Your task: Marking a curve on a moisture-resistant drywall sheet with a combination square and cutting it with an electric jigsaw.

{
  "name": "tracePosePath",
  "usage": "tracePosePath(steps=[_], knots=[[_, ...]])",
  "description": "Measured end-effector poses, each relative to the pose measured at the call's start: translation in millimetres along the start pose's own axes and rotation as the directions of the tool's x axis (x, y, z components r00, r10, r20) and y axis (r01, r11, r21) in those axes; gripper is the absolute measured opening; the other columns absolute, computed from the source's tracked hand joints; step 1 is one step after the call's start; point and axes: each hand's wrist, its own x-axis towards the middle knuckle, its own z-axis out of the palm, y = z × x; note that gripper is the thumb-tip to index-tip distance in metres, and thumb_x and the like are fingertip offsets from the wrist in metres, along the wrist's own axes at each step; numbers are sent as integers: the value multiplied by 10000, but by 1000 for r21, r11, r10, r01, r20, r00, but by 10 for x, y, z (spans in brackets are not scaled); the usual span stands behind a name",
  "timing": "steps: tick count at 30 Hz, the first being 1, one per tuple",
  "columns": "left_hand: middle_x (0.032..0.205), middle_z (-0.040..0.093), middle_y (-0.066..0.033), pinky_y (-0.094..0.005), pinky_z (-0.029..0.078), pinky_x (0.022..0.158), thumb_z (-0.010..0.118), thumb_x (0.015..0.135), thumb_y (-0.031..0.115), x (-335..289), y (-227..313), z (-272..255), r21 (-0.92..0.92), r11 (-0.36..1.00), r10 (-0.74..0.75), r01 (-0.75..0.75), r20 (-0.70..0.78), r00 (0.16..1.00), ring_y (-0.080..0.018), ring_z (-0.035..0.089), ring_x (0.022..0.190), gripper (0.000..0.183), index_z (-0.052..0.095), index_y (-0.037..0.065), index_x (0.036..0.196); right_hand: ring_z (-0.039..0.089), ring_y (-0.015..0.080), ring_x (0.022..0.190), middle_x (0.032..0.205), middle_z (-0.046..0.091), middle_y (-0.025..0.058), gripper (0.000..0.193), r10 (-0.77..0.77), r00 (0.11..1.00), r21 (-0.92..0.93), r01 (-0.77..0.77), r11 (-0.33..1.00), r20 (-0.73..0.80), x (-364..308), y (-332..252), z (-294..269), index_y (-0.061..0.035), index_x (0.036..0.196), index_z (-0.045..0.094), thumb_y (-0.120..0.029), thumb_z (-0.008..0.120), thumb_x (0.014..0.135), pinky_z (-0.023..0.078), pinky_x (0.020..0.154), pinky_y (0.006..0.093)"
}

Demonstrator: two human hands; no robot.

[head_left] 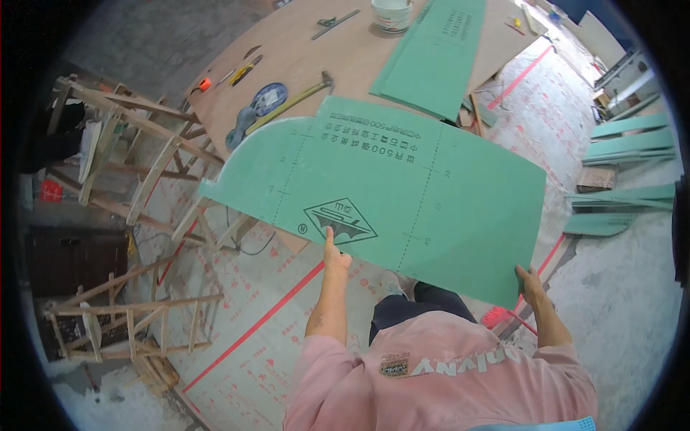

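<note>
A large green plasterboard panel [474, 208] lies level in front of me, with a curved cut edge at its far left and dark print on its face. My left hand [336, 254] grips its near edge, thumb on top and fingers hidden underneath. At the near right corner my right hand [530, 284] is closed on the board's edge. The panel's far side overlaps a wooden worktable [302, 54]. Just beyond its curved end lie a hammer [291, 106], a grey-blue tool [242, 123] and a round blue-and-white item [270, 98].
More green boards [435, 57] and a white bucket [392, 16] stand on the table, with a utility knife [246, 70] and an orange tape measure [205, 85]. Wooden trestles [129, 144] stand at left. Cut green pieces [632, 140] lean at right. Red-lined sheeting [244, 323] covers the floor.
</note>
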Motion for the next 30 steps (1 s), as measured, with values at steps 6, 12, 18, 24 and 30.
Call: tracePosePath(steps=[6, 12, 18, 24, 30], knots=[[1286, 587, -93, -488, 503, 952, 699, 900, 425, 40, 73, -203, 157, 987, 42, -33, -53, 998, -285, 574, 1132, 612, 504, 43, 1338, 658, 190, 835, 1047, 670, 87, 380, 91, 996, 44, -92, 995, 7, 9, 344, 39, -1, 1250, 546, -221, 634, 953, 545, 631, 347], [1315, 576, -111, -517, 440, 1043, 625, 949, 424, -104, 67, -424, 103, 993, 65, -64, -1, 998, -315, 542, 1200, 528, 524, 79, 1336, 645, 194, 889, 1041, 670, 97, 369, -70, 997, -84, 72, 994, 28, 84, 217, 5, 35, 1223, 578, -136, 668, 909, 538, 767, 348], [1359, 559, -93, -508, 416, 1073, 549, 983, 446, -427, 169, -592, 84, 993, 94, -85, -108, 990, -314, 527, 1234, 512, 518, 94, 1354, 636, 176, 914, 1054, 679, 95, 381, -76, 995, -157, 84, 984, 62, 181, -152, 235, 49, 1212, 601, -112, 699, 881, 522, 835, 328], [1325, 575, -106, -479, 431, 1061, 600, 970, 401, -312, 403, -917, 140, 982, 146, -124, -157, 977, -307, 534, 1223, 498, 534, 58, 1325, 658, 194, 887, 1018, 704, 146, 386, -260, 964, -272, 266, 925, 57, 411, -544, 718, 67, 1173, 616, -167, 701, 878, 520, 828, 353], [1330, 576, -110, -482, 440, 1048, 605, 970, 386, -110, 498, -981, 123, 990, 98, -76, -190, 977, -309, 544, 1205, 490, 539, 44, 1315, 677, 205, 864, 982, 713, 165, 385, -245, 965, -403, 263, 877, 95, 763, -873, 870, 68, 1135, 636, -220, 693, 886, 526, 805, 355]])
